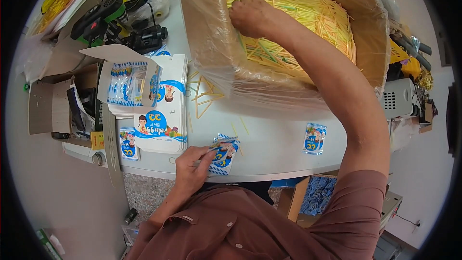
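Observation:
Near the table's front edge, my left hand (191, 167) pinches a small blue-and-white printed packet (225, 155) between thumb and fingers. More than one packet may be layered there; I cannot tell. My right arm reaches far forward into a large plastic-lined cardboard box (207, 24) filled with thin yellow, orange and green sticks (308, 14). Over the box's left part, my right hand (252, 17) is curled closed with its fingertips against the sticks. Whatever it may grip is hidden.
A small open box (126, 82) of upright packets sits on stacked flat printed cartons (161, 130) at left. Loose sticks (207, 97) lie beside them. Single packets lie at left (129, 143) and right (314, 138). A black-and-green tool (103, 21) stands at the back left.

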